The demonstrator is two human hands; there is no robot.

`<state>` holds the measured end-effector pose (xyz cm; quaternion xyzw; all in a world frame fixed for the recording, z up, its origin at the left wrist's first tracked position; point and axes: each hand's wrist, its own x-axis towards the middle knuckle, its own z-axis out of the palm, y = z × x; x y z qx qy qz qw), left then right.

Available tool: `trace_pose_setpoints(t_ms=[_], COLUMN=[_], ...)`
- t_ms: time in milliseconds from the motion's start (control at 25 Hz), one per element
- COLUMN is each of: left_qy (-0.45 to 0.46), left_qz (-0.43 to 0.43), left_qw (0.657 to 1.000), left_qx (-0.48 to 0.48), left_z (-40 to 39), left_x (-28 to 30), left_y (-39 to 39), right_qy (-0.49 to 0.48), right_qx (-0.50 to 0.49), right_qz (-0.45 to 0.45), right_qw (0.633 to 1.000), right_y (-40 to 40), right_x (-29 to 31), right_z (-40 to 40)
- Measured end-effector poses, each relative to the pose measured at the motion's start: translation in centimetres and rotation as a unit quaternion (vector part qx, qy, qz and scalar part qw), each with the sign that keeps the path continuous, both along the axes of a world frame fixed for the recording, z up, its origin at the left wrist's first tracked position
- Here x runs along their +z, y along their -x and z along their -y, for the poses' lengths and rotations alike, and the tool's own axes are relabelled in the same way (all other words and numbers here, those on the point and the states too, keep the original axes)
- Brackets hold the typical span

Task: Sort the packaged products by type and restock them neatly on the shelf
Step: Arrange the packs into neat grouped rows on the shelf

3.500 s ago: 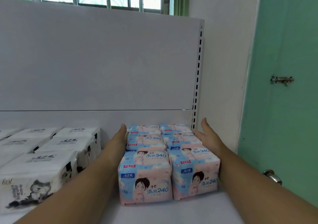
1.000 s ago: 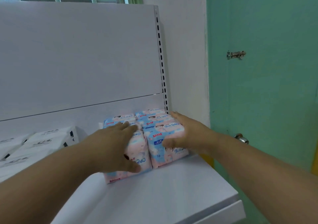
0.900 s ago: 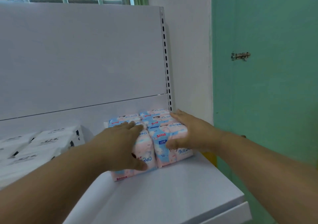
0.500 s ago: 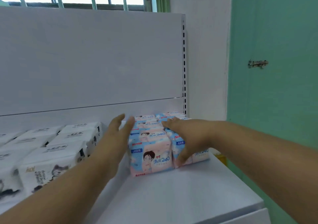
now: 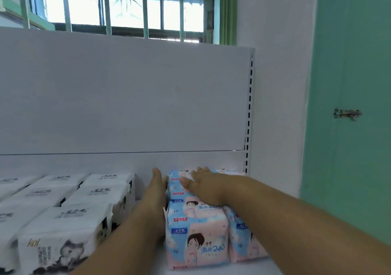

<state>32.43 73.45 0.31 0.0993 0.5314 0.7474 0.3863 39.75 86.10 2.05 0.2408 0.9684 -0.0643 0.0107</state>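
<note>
Both our hands lie flat and hold nothing, left hand (image 5: 155,192) against the side and right hand (image 5: 203,187) atop the pink packs (image 5: 196,232) on the shelf (image 5: 211,271), squaring them; next, we judge, nudge rows flush.

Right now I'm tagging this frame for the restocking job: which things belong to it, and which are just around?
Part of the job:
pink-and-blue packs, in two rows
white tissue packs, grouped beside them
shelf
left hand, flat against the pink-and-blue packs' side
right hand, resting on top of them

Just around:
green door
door latch
barred window
</note>
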Motion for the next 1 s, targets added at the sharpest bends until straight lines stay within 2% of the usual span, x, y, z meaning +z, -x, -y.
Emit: trace_pose_setpoints(t_ms=[400, 600, 880, 1000], left_qy=[-0.033, -0.039, -0.013, -0.014], left_qz=[0.017, 0.017, 0.008, 0.002], left_qw=[0.998, 0.998, 0.999, 0.998], left_qx=[-0.041, -0.044, -0.047, -0.054], left_z=[-0.2, 0.0, 0.5, 0.3], left_x=[-0.3, -0.5, -0.5, -0.8], left_y=[0.0, -0.1, -0.2, 0.5], right_qy=[-0.006, -0.042, 0.004, -0.006], right_qx=[0.007, 0.053, 0.033, 0.019], right_qz=[0.036, 0.069, 0.029, 0.026], right_qw=[0.999, 0.995, 0.999, 0.999], right_y=[0.7, -0.7, -2.4, -3.9], right_x=[0.2, 1.4, 1.6, 1.3], right_z=[0.2, 2.6, 5.5, 5.8])
